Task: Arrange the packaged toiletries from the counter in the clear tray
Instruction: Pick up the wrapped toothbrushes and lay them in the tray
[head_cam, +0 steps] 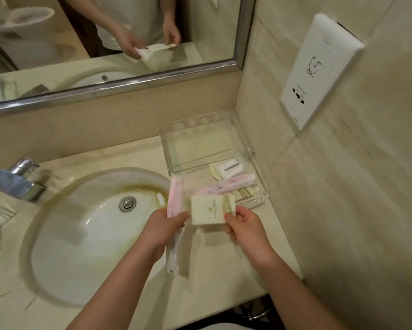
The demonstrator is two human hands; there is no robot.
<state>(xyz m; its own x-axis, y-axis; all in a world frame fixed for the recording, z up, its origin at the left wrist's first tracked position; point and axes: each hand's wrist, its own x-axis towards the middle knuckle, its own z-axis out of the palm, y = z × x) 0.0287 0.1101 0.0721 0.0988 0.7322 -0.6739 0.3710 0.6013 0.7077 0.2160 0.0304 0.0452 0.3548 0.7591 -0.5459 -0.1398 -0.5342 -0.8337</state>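
Head view shows the task partway done. The clear tray point(214, 153) in the counter's point(133, 153) back corner already holds a white packet point(231, 168), a pink patterned pack point(226, 185) and a striped packet point(244, 192) near its front edge. The left hand point(163, 225) has its fingers closed around a long pink pack point(175, 197); the right hand point(244, 222) pinches a cream packet point(207, 209), both just in front of the tray. More packets point(0, 217) lie at the counter's far left, beyond the sink point(93, 234), seemingly yet to be moved.
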